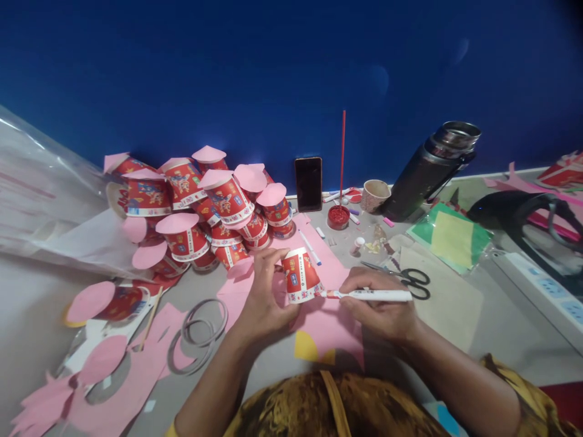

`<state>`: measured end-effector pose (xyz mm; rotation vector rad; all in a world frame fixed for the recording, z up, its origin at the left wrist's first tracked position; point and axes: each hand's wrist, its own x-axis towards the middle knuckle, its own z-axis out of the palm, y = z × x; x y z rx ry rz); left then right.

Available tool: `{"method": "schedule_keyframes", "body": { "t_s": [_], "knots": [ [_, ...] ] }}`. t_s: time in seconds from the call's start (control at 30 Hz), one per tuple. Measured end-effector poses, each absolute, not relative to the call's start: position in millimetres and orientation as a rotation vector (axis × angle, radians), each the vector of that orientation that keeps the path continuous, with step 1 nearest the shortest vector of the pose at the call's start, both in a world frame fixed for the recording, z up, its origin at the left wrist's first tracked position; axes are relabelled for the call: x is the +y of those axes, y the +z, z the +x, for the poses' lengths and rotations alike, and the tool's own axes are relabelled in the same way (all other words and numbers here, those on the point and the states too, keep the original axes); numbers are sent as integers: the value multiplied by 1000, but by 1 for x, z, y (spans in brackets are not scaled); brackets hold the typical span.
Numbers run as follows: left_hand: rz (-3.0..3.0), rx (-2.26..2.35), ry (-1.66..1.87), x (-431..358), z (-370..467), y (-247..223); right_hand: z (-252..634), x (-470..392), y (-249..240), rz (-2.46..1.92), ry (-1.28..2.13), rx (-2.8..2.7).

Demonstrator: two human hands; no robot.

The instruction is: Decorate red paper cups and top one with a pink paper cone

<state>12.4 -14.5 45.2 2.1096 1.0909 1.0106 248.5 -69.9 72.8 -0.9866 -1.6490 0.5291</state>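
Observation:
Over the pink paper, my left hand grips a red printed paper cup that is upside down, its wider floral-banded rim low. My right hand is closed around a white marker. The marker's red tip end points left and meets or nearly meets the cup's lower right rim; exact contact is hard to tell. Another white marker with a blue end lies on the pink paper just behind the cup. Black-handled scissors rest right of my right hand.
Red cups with pink paper cone tops are piled at the back left. A phone leans on the blue wall beside a red pot holding a stick. A dark flask tilts at the right, near a power strip. Tape rings lie left.

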Motion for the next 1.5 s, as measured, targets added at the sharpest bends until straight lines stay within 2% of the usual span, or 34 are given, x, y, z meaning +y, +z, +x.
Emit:
{"method": "schedule_keyframes", "body": {
  "t_s": [1.5],
  "knots": [
    [2151, 1058, 956, -14, 11, 45, 250, -68, 76, -950, 478, -1678]
  ]
}}
